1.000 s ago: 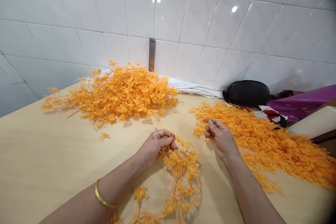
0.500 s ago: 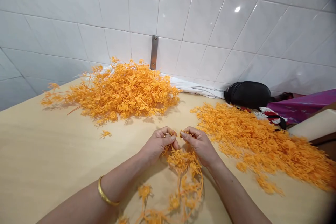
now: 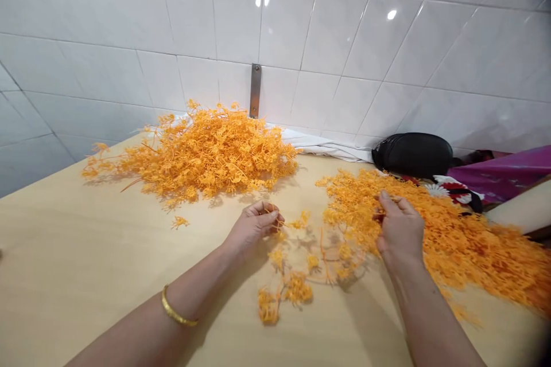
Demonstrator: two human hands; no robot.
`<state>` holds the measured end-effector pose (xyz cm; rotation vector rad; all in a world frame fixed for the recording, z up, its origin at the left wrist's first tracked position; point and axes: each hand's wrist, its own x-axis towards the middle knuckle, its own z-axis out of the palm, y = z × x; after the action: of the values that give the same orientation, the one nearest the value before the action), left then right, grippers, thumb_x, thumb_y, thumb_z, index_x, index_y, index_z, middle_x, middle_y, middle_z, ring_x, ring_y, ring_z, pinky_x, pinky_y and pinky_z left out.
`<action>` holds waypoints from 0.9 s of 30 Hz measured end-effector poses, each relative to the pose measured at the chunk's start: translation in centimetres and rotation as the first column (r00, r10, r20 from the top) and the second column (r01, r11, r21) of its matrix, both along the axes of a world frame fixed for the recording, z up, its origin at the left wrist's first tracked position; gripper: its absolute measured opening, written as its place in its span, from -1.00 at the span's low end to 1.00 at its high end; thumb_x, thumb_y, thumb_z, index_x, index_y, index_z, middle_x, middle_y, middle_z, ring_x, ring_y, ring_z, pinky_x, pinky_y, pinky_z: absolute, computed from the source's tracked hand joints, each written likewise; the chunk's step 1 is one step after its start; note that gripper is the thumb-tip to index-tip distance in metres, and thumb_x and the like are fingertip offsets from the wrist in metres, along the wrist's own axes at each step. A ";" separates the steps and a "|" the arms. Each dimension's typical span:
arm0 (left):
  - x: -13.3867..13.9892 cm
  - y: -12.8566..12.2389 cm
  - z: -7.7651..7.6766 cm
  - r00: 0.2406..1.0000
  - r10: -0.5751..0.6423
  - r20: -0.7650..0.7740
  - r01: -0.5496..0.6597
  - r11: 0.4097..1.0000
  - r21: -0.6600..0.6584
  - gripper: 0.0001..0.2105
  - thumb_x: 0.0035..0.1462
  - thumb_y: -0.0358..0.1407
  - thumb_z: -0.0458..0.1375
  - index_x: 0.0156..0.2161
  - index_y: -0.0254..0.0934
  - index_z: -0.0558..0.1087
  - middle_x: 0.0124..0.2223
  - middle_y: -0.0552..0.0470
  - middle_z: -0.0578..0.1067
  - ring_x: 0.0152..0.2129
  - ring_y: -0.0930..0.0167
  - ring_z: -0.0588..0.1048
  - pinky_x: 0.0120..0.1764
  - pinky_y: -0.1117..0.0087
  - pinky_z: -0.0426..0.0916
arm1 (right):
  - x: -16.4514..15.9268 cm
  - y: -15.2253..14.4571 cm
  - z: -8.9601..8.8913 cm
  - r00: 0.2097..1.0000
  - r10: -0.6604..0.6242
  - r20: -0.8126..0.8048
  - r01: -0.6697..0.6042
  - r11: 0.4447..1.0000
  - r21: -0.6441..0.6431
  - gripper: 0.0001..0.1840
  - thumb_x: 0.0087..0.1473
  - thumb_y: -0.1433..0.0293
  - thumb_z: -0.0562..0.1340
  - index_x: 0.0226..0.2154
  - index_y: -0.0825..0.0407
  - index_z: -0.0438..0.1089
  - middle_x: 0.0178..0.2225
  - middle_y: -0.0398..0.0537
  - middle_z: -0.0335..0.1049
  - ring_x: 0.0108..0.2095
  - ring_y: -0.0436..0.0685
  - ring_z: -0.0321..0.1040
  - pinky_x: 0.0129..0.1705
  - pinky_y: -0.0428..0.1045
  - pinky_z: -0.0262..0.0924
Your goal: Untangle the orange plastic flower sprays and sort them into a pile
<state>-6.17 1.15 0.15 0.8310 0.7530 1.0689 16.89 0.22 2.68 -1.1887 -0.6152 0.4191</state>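
My left hand (image 3: 257,222) is closed in a pinch over the middle of the table, holding the thin stem of an orange artificial flower sprig (image 3: 301,220). Below and right of it, more loosely branching orange sprigs (image 3: 297,288) hang or lie above the tabletop; which ones join the held stem is unclear. Over the near-left part of a flat heap of small orange plastic blossoms (image 3: 456,241) is my right hand (image 3: 399,229), its fingers bent together. Its fingertips are partly hidden, and what they grip among the blossoms cannot be made out.
A tall pile of orange branching sprigs (image 3: 215,155) stands at the back left, with one stray blossom (image 3: 179,222) in front. A black case (image 3: 415,153), a purple cloth (image 3: 508,175) and white fabric (image 3: 331,148) lie along the tiled wall.
My right hand has left my left hand and moved right to the heap of blossoms. The sprigs that hung between both hands are now spread lower and to the right. My left hand keeps its pinch.
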 end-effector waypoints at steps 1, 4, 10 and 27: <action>-0.3 0.3 0.0 0.999 0.027 -0.036 -0.027 0.999 0.022 -0.86 -0.18 -0.38 0.19 -0.48 -0.32 0.28 -0.53 0.06 0.42 -0.68 0.56 0.35 -0.56 0.54 0.19 | 0.2 0.0 0.2 0.996 0.001 -0.094 -0.002 1.000 -0.008 -0.79 -0.32 0.38 0.28 -0.67 0.09 0.20 -0.61 -0.28 0.14 -0.64 -0.16 0.01 -0.68 -0.21 -0.09; -1.2 0.9 -0.2 0.989 0.088 -0.121 -0.081 0.994 0.067 -0.85 -0.17 -0.36 0.19 -0.46 -0.31 0.28 -0.53 0.07 0.42 -0.68 0.58 0.34 -0.59 0.58 0.16 | 0.9 -0.1 0.5 0.942 0.080 -0.326 -0.097 0.995 -0.034 -0.79 -0.41 0.47 0.28 -0.68 0.09 0.19 -0.61 -0.30 0.13 -0.66 -0.18 0.01 -0.72 -0.23 -0.09; -1.4 1.1 0.1 0.982 0.116 -0.151 -0.115 0.993 0.016 -0.81 -0.14 -0.30 0.17 -0.44 -0.27 0.22 -0.47 0.06 0.45 -0.58 0.50 0.41 -0.49 0.50 0.28 | 1.1 -0.5 0.5 0.907 0.221 -0.357 -0.237 0.971 -0.003 -0.79 -0.46 0.45 0.31 -0.64 0.06 0.25 -0.58 -0.30 0.17 -0.63 -0.16 0.07 -0.71 -0.23 -0.01; -1.3 0.3 0.5 0.990 -0.088 -0.109 0.080 0.994 -0.076 -0.78 -0.18 -0.36 0.21 -0.35 -0.36 0.35 -0.63 0.14 0.28 -0.65 0.54 0.32 -0.48 0.51 0.27 | 1.0 -0.6 -0.3 0.895 0.247 -0.371 -0.265 0.964 0.001 -0.70 -0.39 0.35 0.31 -0.63 0.03 0.13 -0.69 -0.31 0.07 -0.72 -0.14 -0.07 -0.74 -0.18 -0.13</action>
<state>-7.47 1.41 0.66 0.8595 0.8394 0.9210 17.88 -0.35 2.37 -1.0412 -0.4343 0.8663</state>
